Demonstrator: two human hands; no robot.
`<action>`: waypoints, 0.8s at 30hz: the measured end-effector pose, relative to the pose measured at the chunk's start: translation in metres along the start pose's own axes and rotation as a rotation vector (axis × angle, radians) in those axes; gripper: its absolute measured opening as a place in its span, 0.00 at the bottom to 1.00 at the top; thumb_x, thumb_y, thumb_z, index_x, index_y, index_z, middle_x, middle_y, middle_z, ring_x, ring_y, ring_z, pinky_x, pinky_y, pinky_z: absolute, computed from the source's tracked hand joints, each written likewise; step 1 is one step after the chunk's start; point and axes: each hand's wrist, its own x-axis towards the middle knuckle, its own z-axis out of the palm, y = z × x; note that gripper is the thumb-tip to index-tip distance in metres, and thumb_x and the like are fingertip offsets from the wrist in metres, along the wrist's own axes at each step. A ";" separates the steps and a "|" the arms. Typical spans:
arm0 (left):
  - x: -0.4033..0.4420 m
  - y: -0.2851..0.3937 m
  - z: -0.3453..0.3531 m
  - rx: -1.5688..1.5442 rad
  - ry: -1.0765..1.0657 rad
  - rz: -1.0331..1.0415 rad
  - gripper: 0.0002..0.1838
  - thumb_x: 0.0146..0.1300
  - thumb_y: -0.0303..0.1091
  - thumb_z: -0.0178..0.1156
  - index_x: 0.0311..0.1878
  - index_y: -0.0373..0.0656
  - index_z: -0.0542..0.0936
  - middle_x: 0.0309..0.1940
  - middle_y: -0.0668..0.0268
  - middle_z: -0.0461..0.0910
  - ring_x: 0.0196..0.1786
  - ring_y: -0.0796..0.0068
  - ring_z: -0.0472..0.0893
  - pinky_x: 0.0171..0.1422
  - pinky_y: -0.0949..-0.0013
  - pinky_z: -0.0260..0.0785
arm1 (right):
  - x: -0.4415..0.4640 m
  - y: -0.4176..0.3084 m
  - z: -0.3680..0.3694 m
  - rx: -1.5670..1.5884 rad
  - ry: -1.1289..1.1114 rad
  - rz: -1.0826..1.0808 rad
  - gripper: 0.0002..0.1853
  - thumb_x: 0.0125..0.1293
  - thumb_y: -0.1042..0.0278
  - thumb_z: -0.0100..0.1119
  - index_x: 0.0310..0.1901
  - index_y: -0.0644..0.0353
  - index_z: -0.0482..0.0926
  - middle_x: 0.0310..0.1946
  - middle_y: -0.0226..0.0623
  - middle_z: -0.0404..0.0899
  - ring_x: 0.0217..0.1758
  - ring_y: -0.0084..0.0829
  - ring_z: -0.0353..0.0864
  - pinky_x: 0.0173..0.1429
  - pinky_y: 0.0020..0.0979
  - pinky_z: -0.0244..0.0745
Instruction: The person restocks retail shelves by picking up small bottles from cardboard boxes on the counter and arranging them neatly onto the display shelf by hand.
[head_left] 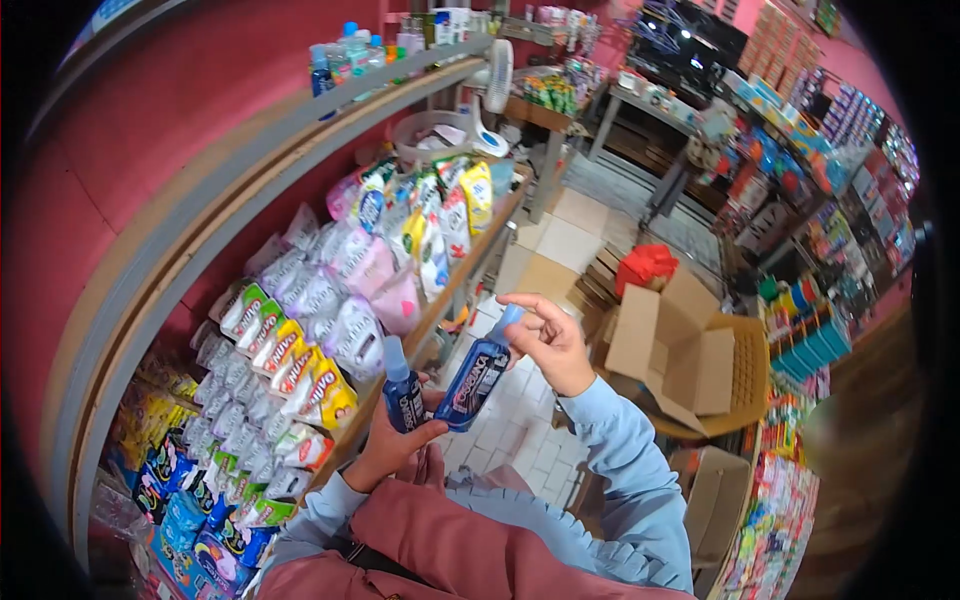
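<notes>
From my remote seat, the left hand [396, 450] has fingers I cannot see behind two bottles [399, 385]; the right hand [556, 346] masks some of one cap [508, 318]. Fine label print is too small, a brown surface [862, 450] at right blurs, and the bottom edge crops a red garment [450, 535].

Reaches in from six o'clock with long pale-blue cloth-sleeved arms [625, 460]. Holds the bare left hand [393, 452] at seven o'clock from centre in a curled grip, thumb [432, 432] toward two. Pinches with the bare right hand [556, 350] at four o'clock, aiming its index finger [525, 302] toward nine.
</notes>
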 end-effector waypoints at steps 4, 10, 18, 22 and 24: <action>0.034 0.006 -0.024 -0.003 0.092 0.150 0.36 0.53 0.18 0.66 0.62 0.39 0.58 0.50 0.55 0.76 0.52 0.68 0.78 0.55 0.64 0.72 | 0.079 -0.009 -0.010 -0.032 -0.200 0.029 0.14 0.63 0.76 0.61 0.50 0.65 0.75 0.32 0.32 0.80 0.31 0.20 0.80 0.35 0.22 0.76; 0.109 0.019 -0.041 -0.091 0.287 0.275 0.36 0.50 0.20 0.68 0.61 0.39 0.60 0.49 0.53 0.76 0.52 0.63 0.78 0.55 0.61 0.72 | 0.210 -0.033 -0.027 -0.062 -0.590 0.038 0.13 0.60 0.78 0.63 0.47 0.67 0.75 0.33 0.35 0.81 0.34 0.21 0.82 0.36 0.21 0.77; 0.231 0.028 -0.058 -0.150 0.500 0.536 0.37 0.60 0.60 0.58 0.61 0.37 0.65 0.33 0.56 0.74 0.35 0.58 0.80 0.42 0.58 0.75 | 0.406 -0.135 -0.031 -0.069 -0.704 -0.431 0.14 0.58 0.84 0.62 0.45 0.68 0.74 0.42 0.38 0.79 0.41 0.25 0.82 0.41 0.23 0.78; 0.257 0.029 -0.055 -0.125 0.636 0.565 0.39 0.58 0.62 0.59 0.59 0.36 0.67 0.30 0.57 0.75 0.34 0.61 0.79 0.42 0.60 0.74 | 0.481 -0.179 0.018 -0.121 -0.781 -0.658 0.13 0.57 0.79 0.64 0.45 0.67 0.76 0.43 0.36 0.78 0.39 0.22 0.81 0.42 0.22 0.79; 0.264 0.024 -0.056 -0.142 0.705 0.572 0.40 0.58 0.63 0.59 0.59 0.35 0.67 0.30 0.57 0.75 0.34 0.62 0.79 0.41 0.62 0.73 | 0.509 -0.176 0.052 -0.164 -0.821 -0.791 0.11 0.57 0.76 0.65 0.42 0.65 0.78 0.39 0.33 0.80 0.36 0.19 0.80 0.39 0.22 0.77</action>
